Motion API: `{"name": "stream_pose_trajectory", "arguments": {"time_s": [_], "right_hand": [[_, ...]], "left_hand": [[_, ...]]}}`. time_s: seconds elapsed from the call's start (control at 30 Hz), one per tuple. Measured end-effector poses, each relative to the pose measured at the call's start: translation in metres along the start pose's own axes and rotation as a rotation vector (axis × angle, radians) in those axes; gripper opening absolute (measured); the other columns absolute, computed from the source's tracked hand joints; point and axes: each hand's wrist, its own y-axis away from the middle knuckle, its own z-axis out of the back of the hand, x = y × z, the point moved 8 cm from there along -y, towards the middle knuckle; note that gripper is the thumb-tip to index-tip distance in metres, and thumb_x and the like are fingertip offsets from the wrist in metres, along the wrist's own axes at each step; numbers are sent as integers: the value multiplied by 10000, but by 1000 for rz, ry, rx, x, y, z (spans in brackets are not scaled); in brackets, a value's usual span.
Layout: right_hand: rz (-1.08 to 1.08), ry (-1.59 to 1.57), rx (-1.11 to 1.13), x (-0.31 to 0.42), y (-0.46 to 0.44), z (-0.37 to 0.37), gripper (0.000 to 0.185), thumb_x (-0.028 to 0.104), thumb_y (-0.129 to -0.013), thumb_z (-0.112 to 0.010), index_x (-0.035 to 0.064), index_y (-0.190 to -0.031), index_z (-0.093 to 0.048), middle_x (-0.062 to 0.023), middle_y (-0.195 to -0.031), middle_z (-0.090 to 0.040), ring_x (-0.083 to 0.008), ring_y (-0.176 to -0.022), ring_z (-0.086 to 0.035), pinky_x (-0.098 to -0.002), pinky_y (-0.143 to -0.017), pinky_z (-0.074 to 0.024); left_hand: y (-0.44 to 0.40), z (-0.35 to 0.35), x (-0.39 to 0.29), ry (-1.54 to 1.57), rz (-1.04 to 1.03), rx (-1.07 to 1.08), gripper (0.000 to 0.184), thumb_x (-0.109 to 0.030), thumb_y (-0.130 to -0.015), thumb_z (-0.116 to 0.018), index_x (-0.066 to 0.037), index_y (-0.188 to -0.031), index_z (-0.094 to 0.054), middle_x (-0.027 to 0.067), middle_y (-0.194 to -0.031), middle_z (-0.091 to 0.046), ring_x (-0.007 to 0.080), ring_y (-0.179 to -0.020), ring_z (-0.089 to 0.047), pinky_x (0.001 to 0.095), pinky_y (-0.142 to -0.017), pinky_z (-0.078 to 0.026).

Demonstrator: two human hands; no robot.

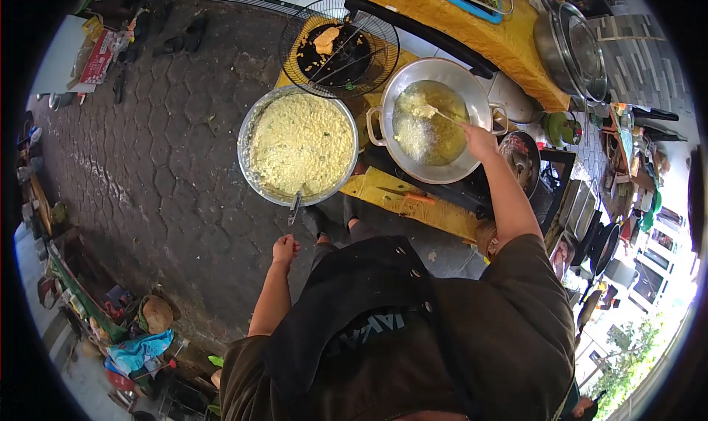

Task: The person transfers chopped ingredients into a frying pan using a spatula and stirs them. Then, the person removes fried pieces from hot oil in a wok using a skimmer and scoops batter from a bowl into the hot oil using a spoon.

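My right hand [481, 142] grips the handle of a utensil [447, 117] over a two-handled metal pan [476, 96]. Bubbling oil fills the pan, and pale batter lies at the utensil's far end. To the left is a wide metal basin [243, 161] full of thick yellowish batter [301, 142] with green flecks. A spoon [295, 207] leans over the basin's near rim, its handle sticking out. Below that spoon, apart from it, my left hand [285, 249] is closed with nothing visible in it.
A wire basket [295, 68] with a fried piece [326, 40] stands behind the basin. A knife [392, 192] and an orange item [420, 197] lie on the yellow-covered bench [442, 218]. Metal bowls [549, 49] are at the upper right, a dark pan [521, 163] right of the oil.
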Motion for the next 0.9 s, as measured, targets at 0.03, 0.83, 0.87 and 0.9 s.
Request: {"name": "stream_pose_trajectory", "arguments": {"time_s": [0.03,0.83,0.87,0.9], "right_hand": [[-5,79,81,2,-9,-2,389,85,-815,-442,186,-1176,-542,-91,-1084,-601,-263,-983,-576,-372,-818,-459],[121,203,-78,24,-67,74,428,31,-805,-383,194,-1162,-554,-66,-1119,-588,-228,-1030,-557,-378,-839,-458],[118,203,-82,22,-65,73,428,31,-805,-383,194,-1162,-554,-66,-1119,-588,-228,-1030,-557,-378,-839,-458],[135,212,-84,23,-61,70,426,35,-809,-379,197,-1162,-554,-69,-1120,-587,-233,-1034,-555,-378,-841,-458]], "left_hand": [[0,-1,1,2,4,-5,273,-223,-874,-485,-53,-1085,-523,37,-810,-607,117,-658,-593,242,-520,-433],[4,-1,-9,22,-5,-14,312,-229,-882,-490,-54,-1141,-491,47,-820,-588,142,-666,-579,265,-559,-459],[2,0,-10,26,-18,-25,302,-226,-874,-494,-49,-1118,-512,44,-814,-601,133,-658,-586,257,-540,-449],[2,2,-13,31,-31,-35,293,-223,-867,-497,-44,-1096,-534,41,-808,-614,124,-650,-594,249,-522,-440]]}}
